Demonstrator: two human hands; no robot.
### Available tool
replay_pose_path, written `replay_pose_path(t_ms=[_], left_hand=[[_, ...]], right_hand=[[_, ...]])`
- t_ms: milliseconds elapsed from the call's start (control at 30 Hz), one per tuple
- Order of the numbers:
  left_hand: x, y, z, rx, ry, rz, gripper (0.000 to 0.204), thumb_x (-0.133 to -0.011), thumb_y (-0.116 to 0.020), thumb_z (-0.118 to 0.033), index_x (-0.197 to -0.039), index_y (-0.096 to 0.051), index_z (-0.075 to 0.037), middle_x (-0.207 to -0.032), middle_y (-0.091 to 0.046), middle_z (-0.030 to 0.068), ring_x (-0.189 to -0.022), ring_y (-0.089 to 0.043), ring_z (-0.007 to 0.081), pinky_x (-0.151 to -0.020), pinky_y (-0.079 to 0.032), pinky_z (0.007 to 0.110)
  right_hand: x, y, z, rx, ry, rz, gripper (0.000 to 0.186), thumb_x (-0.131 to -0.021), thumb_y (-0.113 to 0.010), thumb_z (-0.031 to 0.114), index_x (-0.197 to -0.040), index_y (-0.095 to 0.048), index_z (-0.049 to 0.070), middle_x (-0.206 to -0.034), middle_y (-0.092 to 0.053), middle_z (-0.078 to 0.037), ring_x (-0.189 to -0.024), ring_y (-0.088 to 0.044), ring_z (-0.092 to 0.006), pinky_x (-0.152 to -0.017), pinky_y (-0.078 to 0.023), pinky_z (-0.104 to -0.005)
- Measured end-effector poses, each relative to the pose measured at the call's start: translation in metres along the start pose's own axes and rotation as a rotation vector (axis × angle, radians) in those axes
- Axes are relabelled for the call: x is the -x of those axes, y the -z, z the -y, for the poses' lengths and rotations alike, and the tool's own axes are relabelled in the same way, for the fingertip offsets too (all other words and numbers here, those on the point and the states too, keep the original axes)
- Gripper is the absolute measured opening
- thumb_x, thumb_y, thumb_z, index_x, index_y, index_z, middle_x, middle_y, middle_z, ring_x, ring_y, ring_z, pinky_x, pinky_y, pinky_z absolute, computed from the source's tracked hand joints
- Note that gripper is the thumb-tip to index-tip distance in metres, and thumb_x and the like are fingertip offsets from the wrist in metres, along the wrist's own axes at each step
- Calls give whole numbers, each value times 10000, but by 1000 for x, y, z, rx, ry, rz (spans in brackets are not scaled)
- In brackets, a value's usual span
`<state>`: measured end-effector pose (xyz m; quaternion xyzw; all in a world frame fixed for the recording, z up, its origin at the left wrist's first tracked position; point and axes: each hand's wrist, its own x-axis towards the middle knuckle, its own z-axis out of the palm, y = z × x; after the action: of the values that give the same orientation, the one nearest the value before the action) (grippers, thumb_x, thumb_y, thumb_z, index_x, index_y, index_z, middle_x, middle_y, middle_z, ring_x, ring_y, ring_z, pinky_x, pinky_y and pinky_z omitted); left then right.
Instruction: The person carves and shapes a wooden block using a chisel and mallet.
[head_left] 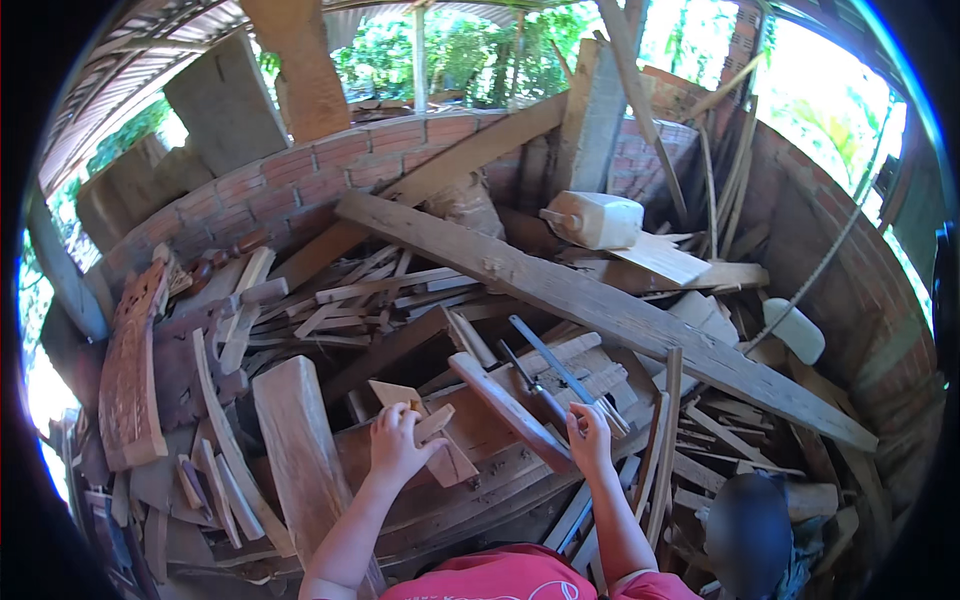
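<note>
My left hand (398, 447) is closed around a short flat wooden board (452, 463), its fingers over the upper edge. A small wooden block (434, 421) lies across the board, against my fingers. My right hand (589, 436) is raised a little to the right, its fingers curled together; whatever they may hold is too small to make out. Just left of it lie a dark rod-like tool (546, 402) and a long narrow bluish metal strip (551, 358). A thick wooden bar (508, 410) slants between my two hands.
A long heavy beam (600, 300) crosses the woodpile beyond my hands. A thick plank (300, 440) stands at left, near a carved wooden panel (135, 370). Plastic jugs (605, 220) rest farther back before a brick wall (340, 155). A dark blurred shape (748, 535) is at lower right.
</note>
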<state>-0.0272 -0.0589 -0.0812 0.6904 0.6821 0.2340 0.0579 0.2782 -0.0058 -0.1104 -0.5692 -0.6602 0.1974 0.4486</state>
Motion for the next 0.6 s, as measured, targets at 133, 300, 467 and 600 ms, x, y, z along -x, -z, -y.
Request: replay_pose_path(t_ms=[133, 300, 467, 600], left_hand=[[-9, -13, -4, -81, -20, -83, 642, -736, -621, -489, -1149, -510, -10, -1252, -429, 185, -1231, -341, 331, -973, -311, 465], [-10, -34, -13, -203, 95, -44, 706, -815, -506, -491, -1263, -402, 44, -1327, -371, 217, -1287, -270, 344, -1008, -261, 502], [-11, -35, -12, -224, 139, 16, 644, -833, -470, -324, -1325, -288, 48, -1364, -318, 220, -1304, -241, 341, -1018, -249, 507], [-13, -36, -10, -214, 74, 23, 654, -828, -477, -309, -1323, -267, 63, -1363, -302, 242, -1306, -228, 353, -1027, -226, 512]], right_hand=[[-1, 8, -11, 91, -22, 19, 198, -790, -624, 151, -947, -610, 31, -911, -575, -91, -652, -533, -188, -623, -453, -298], [-21, 1, -15, 325, 97, -18, 323, -794, -615, 278, -1024, -597, 52, -985, -571, -132, -876, -575, -279, -791, -439, -369], [-29, 15, -31, 835, -204, 76, 520, -787, -582, 419, -1153, -512, 57, -1030, -572, -132, -968, -565, -284, -878, -375, -438], [-21, 24, -60, 849, -393, 337, 511, -784, -588, 413, -1121, -487, 43, -1002, -585, -136, -949, -578, -299, -818, -420, -428]])
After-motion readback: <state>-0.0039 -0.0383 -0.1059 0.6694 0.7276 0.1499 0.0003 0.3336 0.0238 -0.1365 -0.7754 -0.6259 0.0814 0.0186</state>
